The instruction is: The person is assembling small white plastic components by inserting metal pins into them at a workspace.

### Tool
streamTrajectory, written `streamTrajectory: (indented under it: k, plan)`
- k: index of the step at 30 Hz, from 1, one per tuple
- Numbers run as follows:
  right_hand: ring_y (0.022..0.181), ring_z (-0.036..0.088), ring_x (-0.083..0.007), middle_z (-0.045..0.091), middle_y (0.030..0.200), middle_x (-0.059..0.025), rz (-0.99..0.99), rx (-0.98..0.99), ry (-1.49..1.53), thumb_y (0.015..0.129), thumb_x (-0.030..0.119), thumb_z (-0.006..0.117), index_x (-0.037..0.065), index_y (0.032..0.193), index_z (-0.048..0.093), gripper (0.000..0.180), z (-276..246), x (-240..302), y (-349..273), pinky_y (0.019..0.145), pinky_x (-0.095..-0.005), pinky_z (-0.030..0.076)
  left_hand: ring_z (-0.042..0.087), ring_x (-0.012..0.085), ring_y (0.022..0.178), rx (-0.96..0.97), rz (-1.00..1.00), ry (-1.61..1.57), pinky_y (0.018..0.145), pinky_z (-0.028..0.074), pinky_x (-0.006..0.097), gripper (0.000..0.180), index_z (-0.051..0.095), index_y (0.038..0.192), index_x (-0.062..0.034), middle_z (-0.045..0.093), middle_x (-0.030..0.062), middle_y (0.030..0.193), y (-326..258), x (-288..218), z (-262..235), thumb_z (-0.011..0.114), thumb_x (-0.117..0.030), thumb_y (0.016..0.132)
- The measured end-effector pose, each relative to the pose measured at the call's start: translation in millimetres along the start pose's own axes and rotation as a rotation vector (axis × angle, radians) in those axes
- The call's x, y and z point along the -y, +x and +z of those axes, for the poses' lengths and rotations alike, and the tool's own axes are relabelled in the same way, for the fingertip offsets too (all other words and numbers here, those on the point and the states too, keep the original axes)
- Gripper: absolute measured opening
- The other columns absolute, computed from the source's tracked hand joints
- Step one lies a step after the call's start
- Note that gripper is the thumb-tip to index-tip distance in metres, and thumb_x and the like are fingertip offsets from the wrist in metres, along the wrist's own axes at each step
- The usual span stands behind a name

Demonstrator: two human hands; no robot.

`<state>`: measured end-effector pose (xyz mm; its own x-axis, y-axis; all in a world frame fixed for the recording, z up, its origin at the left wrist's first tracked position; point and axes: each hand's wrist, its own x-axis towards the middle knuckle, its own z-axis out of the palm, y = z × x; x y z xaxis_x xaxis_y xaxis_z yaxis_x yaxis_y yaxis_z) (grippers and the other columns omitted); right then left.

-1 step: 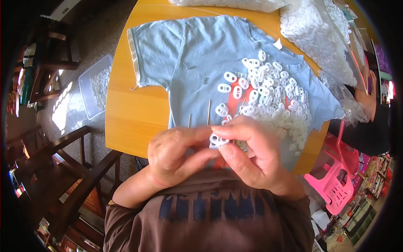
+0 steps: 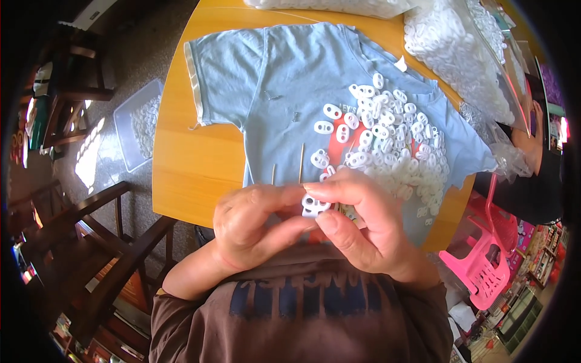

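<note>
Both my hands meet just in front of my chest, over the near edge of a light blue T-shirt (image 2: 230, 72). Between their fingertips sits a white two-hole plastic cord lock (image 2: 313, 210). My left hand (image 2: 254, 221) pinches it from the left, and my right hand (image 2: 369, 221) grips its right side with thumb and forefinger. Beyond them, many similar white plastic pieces (image 2: 381, 115) lie heaped on the shirt. Two small metal springs (image 2: 295, 116) rest on the cloth to the left of the heap. A thin brass-coloured stick (image 2: 301, 160) shows just past my left fingers.
The shirt covers much of a yellow wooden table (image 2: 175, 163). Large clear bags (image 2: 460, 60) of white pieces stand at the far right. A translucent bin (image 2: 136, 130) is on the floor at left, near dark wooden chairs (image 2: 121, 236). A pink plastic chair (image 2: 484, 272) stands at right.
The cord lock has tilted slightly between my fingertips, so more of its lower side shows. My right thumb has shifted a little lower. Everything else looks the same.
</note>
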<state>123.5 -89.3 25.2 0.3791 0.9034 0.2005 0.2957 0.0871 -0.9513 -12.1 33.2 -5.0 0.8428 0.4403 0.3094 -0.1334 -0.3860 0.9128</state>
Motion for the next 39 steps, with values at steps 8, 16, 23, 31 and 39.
streamTrajectory:
  k: [8,16,23,31,39]
  plan:
    - [0.068,0.054,-0.0210,0.056,0.085,-0.0107,0.000,-0.047,0.157,0.091,0.009,0.054,-0.002,0.112,0.049,0.025,20.0,-4.9,-13.0,0.060,-0.0301,0.043,0.066,0.0158,0.065,-0.054,-0.134,-0.216,0.055,0.050,0.024,0.032,0.060,0.098,0.0013,0.066,0.0090,0.079,-17.1,0.4,7.6,0.076,-0.010,0.073]
    - [0.067,0.054,-0.0218,0.057,0.086,-0.0127,-0.062,-0.113,0.179,0.093,0.010,0.050,-0.003,0.111,0.049,0.022,29.1,-12.4,-15.1,0.060,-0.0310,0.044,0.065,0.0152,0.068,-0.091,-0.128,-0.385,0.058,0.050,0.025,0.033,0.055,0.103,0.0031,0.065,0.0088,0.079,-20.9,1.2,14.2,0.073,-0.008,0.077]
    - [0.064,0.054,-0.0217,0.056,0.083,-0.0131,-0.120,-0.181,0.129,0.094,0.010,0.047,-0.006,0.107,0.049,0.021,34.9,-17.8,-13.6,0.057,-0.0320,0.044,0.064,0.0150,0.067,-0.144,-0.191,-0.398,0.058,0.049,0.024,0.032,0.054,0.099,0.0033,0.064,0.0097,0.076,-25.9,1.9,21.1,0.073,-0.006,0.076]
    - [0.057,0.049,-0.0178,0.054,0.074,-0.0108,-0.115,-0.183,0.237,0.094,0.009,0.045,-0.005,0.103,0.050,0.017,37.4,-29.1,-14.2,0.053,-0.0311,0.040,0.061,0.0142,0.062,-0.168,-0.306,-0.473,0.054,0.047,0.024,0.031,0.055,0.098,0.0009,0.063,0.0080,0.073,-30.4,3.7,25.1,0.075,-0.008,0.075]
    - [0.053,0.045,-0.0191,0.053,0.073,-0.0094,-0.177,-0.196,0.199,0.092,0.005,0.045,0.000,0.100,0.050,0.011,38.8,-36.8,-14.6,0.050,-0.0322,0.037,0.062,0.0173,0.059,-0.076,-0.201,-0.231,0.052,0.047,0.025,0.028,0.057,0.094,-0.0001,0.062,0.0082,0.072,-26.6,4.6,19.6,0.075,-0.010,0.075]
